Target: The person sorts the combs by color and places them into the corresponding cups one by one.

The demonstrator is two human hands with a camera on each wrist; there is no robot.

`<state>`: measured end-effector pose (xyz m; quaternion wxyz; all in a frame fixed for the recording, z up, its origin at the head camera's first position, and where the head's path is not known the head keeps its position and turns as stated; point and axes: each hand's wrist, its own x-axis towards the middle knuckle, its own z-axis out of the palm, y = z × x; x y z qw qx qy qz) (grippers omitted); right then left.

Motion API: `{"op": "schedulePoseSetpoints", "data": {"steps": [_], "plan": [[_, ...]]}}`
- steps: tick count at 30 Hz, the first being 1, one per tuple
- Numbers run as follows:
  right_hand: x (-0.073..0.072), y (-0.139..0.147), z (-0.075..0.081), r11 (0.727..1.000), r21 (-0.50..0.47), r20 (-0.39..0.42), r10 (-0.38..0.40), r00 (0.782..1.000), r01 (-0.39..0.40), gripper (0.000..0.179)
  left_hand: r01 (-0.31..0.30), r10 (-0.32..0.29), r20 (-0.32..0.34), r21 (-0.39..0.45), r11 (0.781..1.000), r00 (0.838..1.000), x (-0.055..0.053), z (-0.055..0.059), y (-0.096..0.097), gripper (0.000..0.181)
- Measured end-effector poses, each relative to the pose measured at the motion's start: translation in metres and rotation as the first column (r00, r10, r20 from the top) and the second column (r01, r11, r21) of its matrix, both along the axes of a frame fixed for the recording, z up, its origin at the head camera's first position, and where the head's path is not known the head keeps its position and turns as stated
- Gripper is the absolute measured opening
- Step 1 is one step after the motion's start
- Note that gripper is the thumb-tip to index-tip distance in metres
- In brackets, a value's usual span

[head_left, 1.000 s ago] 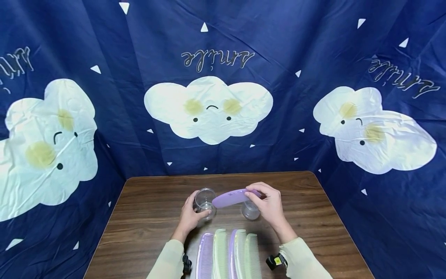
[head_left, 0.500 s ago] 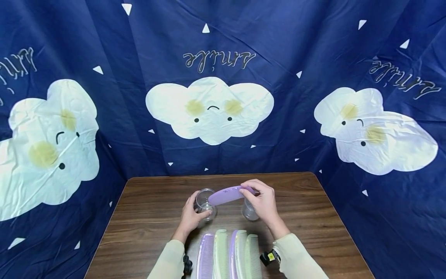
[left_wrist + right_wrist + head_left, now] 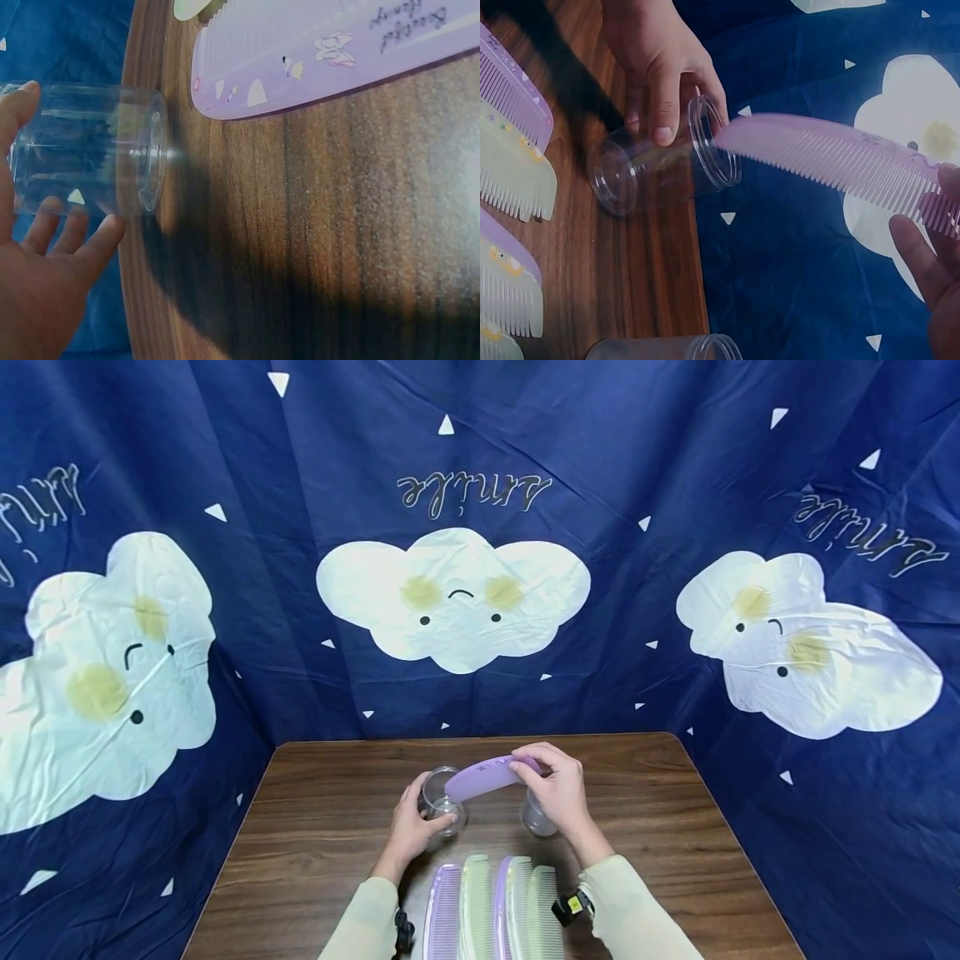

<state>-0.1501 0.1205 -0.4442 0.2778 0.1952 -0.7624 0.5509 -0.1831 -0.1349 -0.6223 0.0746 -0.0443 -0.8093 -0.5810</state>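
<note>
A clear plastic jar (image 3: 444, 810) stands on the table, and my left hand (image 3: 408, 828) holds it from the left side, thumb in front and fingers behind. With thumb and fingers, my right hand (image 3: 562, 787) pinches one end of a purple comb (image 3: 487, 778). That comb slants down to the left, teeth facing downward, and its free tip is at the jar's mouth. Whether the tip touches the rim I cannot tell. In the right wrist view the comb's teeth (image 3: 832, 176) show clearly beside the jar's ringed rim (image 3: 718, 142).
A second clear jar (image 3: 537, 820) stands under my right hand, partly hidden by it. Several purple and green combs, among them a purple comb (image 3: 441, 910) and a green comb (image 3: 476, 906), lie side by side near me. Behind the wooden table (image 3: 315, 827) hangs a blue curtain (image 3: 480, 706).
My right hand has moved left and slightly away from me, bringing the purple comb's tip from beside the jar to its mouth. The left hand keeps holding the jar in place.
</note>
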Motion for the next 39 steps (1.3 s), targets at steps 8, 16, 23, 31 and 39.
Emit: {"op": "schedulePoseSetpoints", "data": {"steps": [8,16,23,31,39], "plan": [[-0.007,-0.008,0.003,0.999,0.047,-0.018,0.004,1.000,-0.003,0.017,-0.003,0.003,0.017,-0.012,1.000,1.000,0.000,0.002,0.000,0.092],[-0.012,-0.016,0.005,0.996,0.087,-0.048,-0.024,0.999,0.028,0.017,-0.005,0.005,0.025,-0.011,1.000,1.000,0.000,0.003,0.001,0.092],[-0.033,-0.015,-0.020,0.994,0.107,-0.045,-0.035,0.998,0.039,0.016,-0.007,0.007,0.032,0.008,1.000,0.999,0.000,0.003,0.001,0.092],[-0.038,-0.021,-0.021,0.992,0.098,-0.071,-0.067,0.995,0.074,0.016,-0.010,0.010,0.025,0.007,1.000,1.000,-0.001,0.003,0.002,0.091],[-0.039,-0.025,-0.022,0.989,0.120,-0.024,-0.088,0.996,0.090,0.019,-0.008,0.008,0.024,0.013,1.000,1.000,0.000,0.002,0.001,0.092]]}}
